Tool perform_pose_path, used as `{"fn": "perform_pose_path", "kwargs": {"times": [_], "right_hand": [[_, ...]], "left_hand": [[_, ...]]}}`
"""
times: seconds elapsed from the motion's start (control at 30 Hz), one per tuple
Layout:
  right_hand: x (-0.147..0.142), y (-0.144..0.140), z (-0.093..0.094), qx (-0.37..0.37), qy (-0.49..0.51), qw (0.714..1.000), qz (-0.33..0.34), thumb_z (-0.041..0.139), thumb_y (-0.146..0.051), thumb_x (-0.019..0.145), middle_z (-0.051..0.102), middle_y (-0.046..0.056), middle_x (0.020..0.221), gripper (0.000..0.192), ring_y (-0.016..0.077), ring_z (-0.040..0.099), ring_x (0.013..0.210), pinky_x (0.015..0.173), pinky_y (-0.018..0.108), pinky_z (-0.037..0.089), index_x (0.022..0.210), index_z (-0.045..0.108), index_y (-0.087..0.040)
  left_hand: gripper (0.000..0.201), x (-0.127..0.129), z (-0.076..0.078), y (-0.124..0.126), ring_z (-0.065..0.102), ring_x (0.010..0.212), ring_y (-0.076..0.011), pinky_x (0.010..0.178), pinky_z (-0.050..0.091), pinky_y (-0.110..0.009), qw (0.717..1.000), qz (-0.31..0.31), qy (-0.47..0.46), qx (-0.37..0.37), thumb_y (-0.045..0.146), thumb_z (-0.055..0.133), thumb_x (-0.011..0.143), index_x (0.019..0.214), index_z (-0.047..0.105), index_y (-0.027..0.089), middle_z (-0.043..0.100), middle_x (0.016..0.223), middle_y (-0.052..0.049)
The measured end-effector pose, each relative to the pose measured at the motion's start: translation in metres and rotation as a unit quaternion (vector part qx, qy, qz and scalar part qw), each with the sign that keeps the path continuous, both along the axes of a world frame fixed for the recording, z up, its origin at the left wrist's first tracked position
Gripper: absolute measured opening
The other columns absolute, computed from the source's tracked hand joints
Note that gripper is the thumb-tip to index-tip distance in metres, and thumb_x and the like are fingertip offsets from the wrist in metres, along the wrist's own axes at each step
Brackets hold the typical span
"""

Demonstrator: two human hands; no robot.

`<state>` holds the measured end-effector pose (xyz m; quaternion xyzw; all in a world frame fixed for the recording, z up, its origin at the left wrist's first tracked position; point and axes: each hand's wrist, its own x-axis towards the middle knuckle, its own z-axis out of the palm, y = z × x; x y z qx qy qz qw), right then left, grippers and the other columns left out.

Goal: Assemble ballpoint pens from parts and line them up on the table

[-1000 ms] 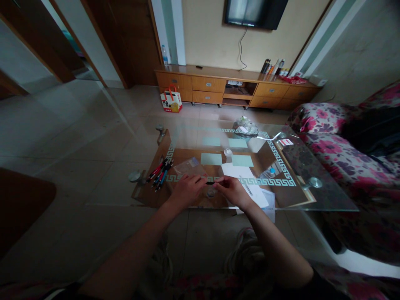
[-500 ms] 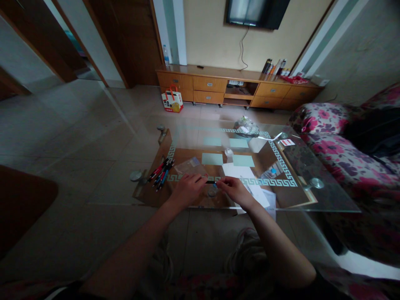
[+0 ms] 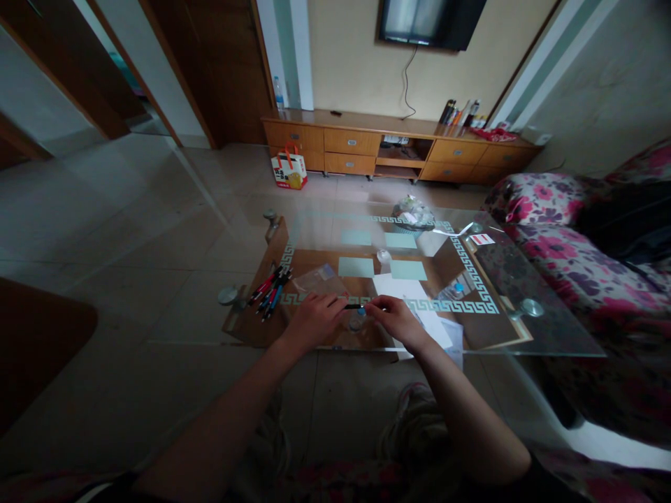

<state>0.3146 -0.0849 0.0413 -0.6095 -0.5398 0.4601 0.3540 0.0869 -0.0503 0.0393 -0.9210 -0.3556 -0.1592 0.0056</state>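
Note:
My left hand (image 3: 314, 320) and my right hand (image 3: 394, 319) meet over the near edge of a glass coffee table (image 3: 545, 335). Between their fingertips they hold a thin dark pen (image 3: 355, 306), lying level, one hand at each end. A small round clear piece (image 3: 357, 323) lies on the glass just under the pen. A bundle of red, black and blue pens (image 3: 269, 289) lies to the left of my left hand. A clear plastic bag (image 3: 319, 279) lies just beyond my left hand. White paper sheets (image 3: 419, 307) lie by my right hand.
A crumpled plastic bag (image 3: 412, 211) and a small red-and-white card (image 3: 481, 239) lie at the table's far side. A floral sofa (image 3: 566, 258) stands to the right. A wooden TV cabinet (image 3: 398, 147) lines the far wall, with a paper carrier bag (image 3: 289, 170) on the floor.
Both hands stay closed on the pen; the right hand's fingers have shifted slightly along it. The view has drifted a little.

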Motion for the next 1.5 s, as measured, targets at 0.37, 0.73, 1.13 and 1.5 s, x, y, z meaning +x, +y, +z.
{"fn": "perform_pose_path", "kwargs": {"times": [0.37, 0.73, 1.13, 1.5], "right_hand": [[0.029, 0.009, 0.018, 0.057, -0.064, 0.996, 0.017, 0.063, -0.047, 0.084, 0.07, 0.005, 0.082, 0.032, 0.0154, 0.059, 0.069, 0.065, 0.027, 0.046, 0.089, 0.07, -0.017], [0.072, 0.009, -0.009, -0.051, -0.56, 0.827, -0.016, 0.048, -0.03, 0.094, 0.069, 0.012, 0.108, 0.025, 0.0256, 0.068, 0.092, 0.077, 0.033, 0.049, 0.103, 0.071, -0.022], [0.073, 0.009, -0.013, -0.043, -0.568, 0.822, -0.004, 0.049, -0.033, 0.094, 0.069, 0.012, 0.11, 0.026, 0.0277, 0.067, 0.097, 0.078, 0.035, 0.049, 0.11, 0.065, -0.022], [0.043, 0.002, 0.011, 0.046, -0.38, 0.923, -0.044, 0.049, -0.046, 0.096, 0.072, 0.008, 0.093, 0.033, 0.0204, 0.067, 0.083, 0.073, 0.028, 0.044, 0.109, 0.065, -0.019]], "left_hand": [[0.025, -0.001, 0.001, -0.001, 0.063, 0.091, -0.0201, 0.086, 0.042, -0.035, 1.0, 0.008, -0.021, -0.008, 0.033, 0.045, 0.101, 0.111, 0.064, 0.019, 0.07, 0.096, -0.007], [0.025, -0.002, -0.001, 0.0, 0.063, 0.09, -0.0205, 0.085, 0.042, -0.036, 1.0, 0.002, -0.026, -0.003, 0.033, 0.045, 0.101, 0.108, 0.065, 0.019, 0.07, 0.093, -0.008], [0.025, -0.001, 0.002, 0.0, 0.063, 0.091, -0.0205, 0.086, 0.041, -0.036, 1.0, 0.0, -0.014, -0.017, 0.034, 0.046, 0.101, 0.109, 0.064, 0.019, 0.07, 0.094, -0.007], [0.019, -0.001, -0.002, 0.0, 0.063, 0.093, -0.0207, 0.086, 0.042, -0.035, 0.999, -0.024, -0.018, -0.01, 0.032, 0.053, 0.098, 0.107, 0.064, 0.019, 0.069, 0.096, -0.007]]}}
